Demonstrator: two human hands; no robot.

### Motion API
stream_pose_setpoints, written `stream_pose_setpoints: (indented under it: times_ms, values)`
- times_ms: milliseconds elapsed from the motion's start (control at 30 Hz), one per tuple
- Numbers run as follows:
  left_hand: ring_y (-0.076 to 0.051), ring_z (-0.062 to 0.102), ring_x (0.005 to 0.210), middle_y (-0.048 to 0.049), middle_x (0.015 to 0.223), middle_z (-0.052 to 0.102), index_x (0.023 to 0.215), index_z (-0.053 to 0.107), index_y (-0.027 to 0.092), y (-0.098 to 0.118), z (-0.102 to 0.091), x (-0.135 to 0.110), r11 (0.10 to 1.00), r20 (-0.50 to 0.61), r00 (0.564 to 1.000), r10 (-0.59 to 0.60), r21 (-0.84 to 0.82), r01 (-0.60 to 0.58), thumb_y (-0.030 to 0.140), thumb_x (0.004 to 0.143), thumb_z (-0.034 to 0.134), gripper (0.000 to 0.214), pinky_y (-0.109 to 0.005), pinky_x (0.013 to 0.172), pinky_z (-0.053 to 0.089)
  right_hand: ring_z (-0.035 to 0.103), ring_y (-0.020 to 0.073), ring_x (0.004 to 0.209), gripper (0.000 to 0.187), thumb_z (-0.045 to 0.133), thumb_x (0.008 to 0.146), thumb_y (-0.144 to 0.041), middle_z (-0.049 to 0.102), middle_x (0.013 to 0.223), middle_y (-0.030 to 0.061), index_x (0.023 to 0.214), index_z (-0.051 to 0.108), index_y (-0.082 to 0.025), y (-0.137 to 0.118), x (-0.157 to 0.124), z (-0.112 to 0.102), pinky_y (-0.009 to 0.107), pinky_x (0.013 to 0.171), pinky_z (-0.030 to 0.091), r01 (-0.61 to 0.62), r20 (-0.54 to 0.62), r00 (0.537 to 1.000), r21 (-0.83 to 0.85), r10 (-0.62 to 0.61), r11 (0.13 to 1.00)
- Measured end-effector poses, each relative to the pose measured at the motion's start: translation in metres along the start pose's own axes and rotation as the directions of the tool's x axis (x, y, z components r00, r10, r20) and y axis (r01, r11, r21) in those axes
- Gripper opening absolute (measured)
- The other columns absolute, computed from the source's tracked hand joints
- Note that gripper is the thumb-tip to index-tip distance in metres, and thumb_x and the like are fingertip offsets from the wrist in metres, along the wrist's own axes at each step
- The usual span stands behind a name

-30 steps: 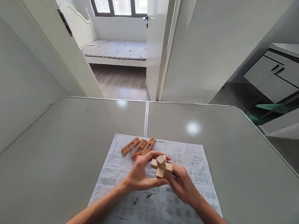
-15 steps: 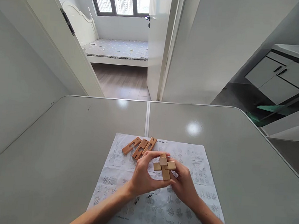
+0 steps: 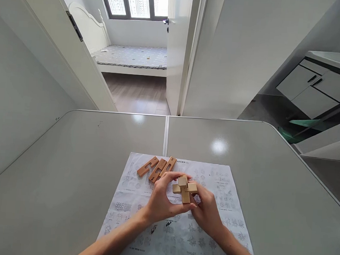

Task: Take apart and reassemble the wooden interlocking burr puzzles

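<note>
A light wooden burr puzzle (image 3: 185,188), its short bars crossing one another, is held between both hands above the printed sheet (image 3: 139,236). My left hand (image 3: 165,199) curves around its left side, with the index finger along the top and the thumb at the bottom. On the right side, my right hand (image 3: 206,207) grips it, its fingers partly hidden behind the blocks. Beyond my left hand lie three reddish-brown slotted wooden pieces: one at the left (image 3: 148,166), one in the middle (image 3: 157,171) and one numbered 2 (image 3: 169,165).
The sheet, covered in small puzzle diagrams, lies on a glossy grey table (image 3: 49,181) with a seam down its middle. Past the far edge, a door (image 3: 178,54) stands open to a room with a bed (image 3: 131,56). A white cabinet (image 3: 315,87) is at the right.
The burr puzzle has tipped slightly in my hands, so its bar ends show at a different angle. Both hands keep their hold. The whole view has shifted a little.
</note>
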State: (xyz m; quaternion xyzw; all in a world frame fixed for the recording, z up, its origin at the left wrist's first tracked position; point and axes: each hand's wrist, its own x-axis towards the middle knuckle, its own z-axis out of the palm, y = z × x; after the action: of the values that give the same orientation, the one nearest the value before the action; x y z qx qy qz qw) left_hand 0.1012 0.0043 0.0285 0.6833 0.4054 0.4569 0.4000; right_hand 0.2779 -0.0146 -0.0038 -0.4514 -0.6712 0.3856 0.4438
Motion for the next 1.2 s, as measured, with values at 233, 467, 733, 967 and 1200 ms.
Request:
stream_pose_setpoints:
  times_ms: [233, 467, 733, 967, 1200]
  values:
    - [-0.032, 0.072, 0.120, -0.0151, 0.132, 0.075, 0.130, 0.061, 0.022, -0.001, -0.003, 0.003, 0.993, 0.049, 0.999, -0.018, -0.114, 0.024, 0.039, 0.076, 0.093, 0.065, -0.045, 0.106, 0.056, 0.066, 0.0203, 0.073, 0.046, 0.065, 0.101, -0.055, 0.070, 0.087, 0.0048, 0.130, 0.068, -0.020, -0.004, 0.014, -0.015, 0.031, 0.066, 0.057, -0.289, 0.251, 0.946, 0.368, 0.204, 0.884]
    - [-0.037, 0.061, 0.138, -0.0156, 0.148, 0.065, 0.146, 0.058, 0.025, -0.007, -0.009, 0.006, 0.959, 0.170, 0.984, -0.054, -0.265, 0.098, 0.049, 0.083, 0.087, 0.074, -0.054, 0.120, 0.046, 0.052, 0.0133, 0.053, 0.043, 0.062, 0.103, -0.057, 0.063, 0.074, 0.0002, 0.125, 0.067, -0.020, 0.007, 0.018, -0.023, 0.029, 0.053, 0.048, -0.367, 0.317, 0.924, 0.589, 0.212, 0.720]
    - [-0.033, 0.059, 0.133, -0.0143, 0.143, 0.062, 0.140, 0.062, 0.025, -0.004, -0.005, 0.006, 0.999, 0.054, 0.998, 0.025, -0.032, -0.023, 0.047, 0.094, 0.074, 0.052, -0.050, 0.115, 0.048, 0.053, 0.0124, 0.058, 0.030, 0.071, 0.100, -0.049, 0.065, 0.084, 0.0003, 0.115, 0.066, -0.023, -0.002, 0.020, -0.020, 0.028, 0.054, 0.049, -0.254, 0.101, 0.966, 0.542, 0.238, 0.801]
    - [-0.023, 0.061, 0.096, -0.0096, 0.112, 0.064, 0.129, 0.067, 0.023, -0.012, -0.002, 0.005, 0.998, -0.025, 1.000, 0.007, 0.068, -0.006, 0.055, 0.093, 0.075, 0.048, -0.037, 0.088, 0.053, 0.054, 0.0127, 0.059, 0.029, 0.073, 0.099, -0.048, 0.057, 0.076, -0.0031, 0.112, 0.066, -0.023, -0.002, 0.019, -0.017, 0.026, 0.052, 0.049, -0.232, 0.065, 0.970, 0.539, 0.235, 0.810]
    - [-0.019, 0.055, 0.082, -0.0043, 0.092, 0.063, 0.117, 0.069, 0.021, -0.010, -0.003, 0.006, 0.997, -0.033, 0.999, 0.029, 0.072, -0.026, 0.053, 0.094, 0.074, 0.040, -0.033, 0.078, 0.049, 0.053, 0.0133, 0.061, 0.031, 0.073, 0.098, -0.050, 0.056, 0.076, -0.0028, 0.110, 0.065, -0.022, -0.003, 0.014, -0.014, 0.027, 0.055, 0.047, -0.253, 0.045, 0.962, 0.509, 0.268, 0.823]
